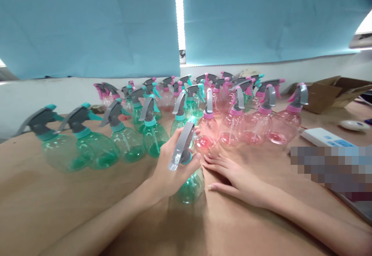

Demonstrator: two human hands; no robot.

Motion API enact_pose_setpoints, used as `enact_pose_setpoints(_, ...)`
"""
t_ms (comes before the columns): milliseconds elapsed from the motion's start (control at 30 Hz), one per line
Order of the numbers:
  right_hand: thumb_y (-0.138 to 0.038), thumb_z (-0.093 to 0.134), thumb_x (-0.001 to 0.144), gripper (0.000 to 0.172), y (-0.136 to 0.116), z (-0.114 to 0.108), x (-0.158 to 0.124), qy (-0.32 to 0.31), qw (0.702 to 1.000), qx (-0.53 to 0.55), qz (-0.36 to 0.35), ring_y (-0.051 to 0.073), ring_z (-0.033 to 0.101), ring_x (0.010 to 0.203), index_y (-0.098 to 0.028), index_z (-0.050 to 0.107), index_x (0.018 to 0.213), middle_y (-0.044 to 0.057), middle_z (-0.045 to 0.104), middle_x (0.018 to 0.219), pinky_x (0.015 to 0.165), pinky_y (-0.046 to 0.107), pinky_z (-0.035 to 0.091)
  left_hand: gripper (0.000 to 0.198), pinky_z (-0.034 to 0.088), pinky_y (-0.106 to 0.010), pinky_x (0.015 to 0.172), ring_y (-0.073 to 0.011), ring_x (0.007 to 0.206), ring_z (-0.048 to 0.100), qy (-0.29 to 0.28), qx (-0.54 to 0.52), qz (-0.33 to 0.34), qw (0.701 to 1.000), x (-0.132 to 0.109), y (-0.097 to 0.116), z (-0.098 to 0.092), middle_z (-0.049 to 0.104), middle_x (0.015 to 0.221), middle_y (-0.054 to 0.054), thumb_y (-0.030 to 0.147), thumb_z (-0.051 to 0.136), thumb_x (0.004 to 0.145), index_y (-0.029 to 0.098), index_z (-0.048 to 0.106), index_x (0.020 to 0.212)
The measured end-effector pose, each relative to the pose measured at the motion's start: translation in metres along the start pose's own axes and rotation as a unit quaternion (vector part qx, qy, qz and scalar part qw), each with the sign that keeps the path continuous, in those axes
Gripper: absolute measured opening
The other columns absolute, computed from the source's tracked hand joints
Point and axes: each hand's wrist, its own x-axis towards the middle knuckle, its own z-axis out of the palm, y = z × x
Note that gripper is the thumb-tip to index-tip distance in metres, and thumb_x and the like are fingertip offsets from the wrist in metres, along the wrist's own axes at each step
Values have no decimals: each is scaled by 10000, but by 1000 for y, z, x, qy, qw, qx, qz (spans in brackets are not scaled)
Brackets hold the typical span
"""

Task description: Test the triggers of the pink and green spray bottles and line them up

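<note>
Step in hand, by my judgement: positioning the green spray bottle (190, 189), on the near side of the pink spray bottle (207, 127). My left hand (170, 168) has its fingers clamped around the neck; my right hand (240, 174), fingers slightly apart, grips nothing just before the pink spray bottle. The next move likely calls for steady neck support.
</note>
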Motion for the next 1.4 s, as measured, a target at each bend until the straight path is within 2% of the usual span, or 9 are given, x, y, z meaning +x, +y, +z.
enact_pose_setpoints(333, -589, 502, 938, 650, 0, 0, 0, -5, 1000, -5, 2, 295, 366, 1415, -226, 432, 1473, 116, 436, 1518, 1164, 534, 287, 346, 530, -297, 659, -134, 687, 602, 1, 5, 21, 1000, 0, -4, 1, 644, 1034, -45, 225, 582, 830, 235, 521, 1171)
enact_pose_setpoints(900, -593, 505, 934, 657, 0, 0, 0, -9, 1000, -5, 5, 300, 356, 1419, -203, 450, 1461, 125, 429, 1521, 1168, 534, 282, 342, 516, -308, 642, -149, 693, 598, -3, -5, 2, 1000, -1, -2, 1, 655, 1004, -44, 248, 584, 826, 235, 528, 1163)
enact_pose_setpoints(1000, -583, 516, 933, 652, 1, 0, 1, -9, 1000, -2, 3, 306, 358, 1417, -200, 456, 1457, 126, 436, 1516, 1169, 542, 277, 282, 510, -298, 642, -137, 684, 568, 5, 6, 18, 1000, -1, -5, 0, 638, 994, -33, 235, 589, 819, 234, 548, 1097)
enact_pose_setpoints(1167, -574, 510, 939, 635, -2, -1, 1, -14, 1000, 6, 12, 318, 358, 1417, -189, 477, 1443, 127, 433, 1517, 1162, 549, 291, 141, 430, -282, 539, -127, 566, 450, 5, 42, 15, 999, 0, -2, -4, 536, 742, 22, 157, 543, 708, 242, 506, 814)
enact_pose_setpoints(1300, -568, 527, 933, 629, -4, -2, 1, -11, 1000, 10, 12, 319, 357, 1417, -193, 486, 1436, 124, 437, 1514, 1162, 551, 292, 179, 423, -295, 539, -146, 580, 445, 9, 75, 5, 997, 1, 1, -5, 486, 713, 19, 147, 522, 669, 253, 499, 811)
enact_pose_setpoints(1400, -574, 511, 939, 638, -4, -3, 1, -15, 1000, 7, 13, 317, 354, 1419, -171, 485, 1434, 135, 420, 1522, 1162, 548, 292, 186, 436, -301, 559, -160, 618, 472, 13, 94, -3, 995, 1, 1, -5, 515, 732, 9, 160, 530, 677, 255, 521, 836)
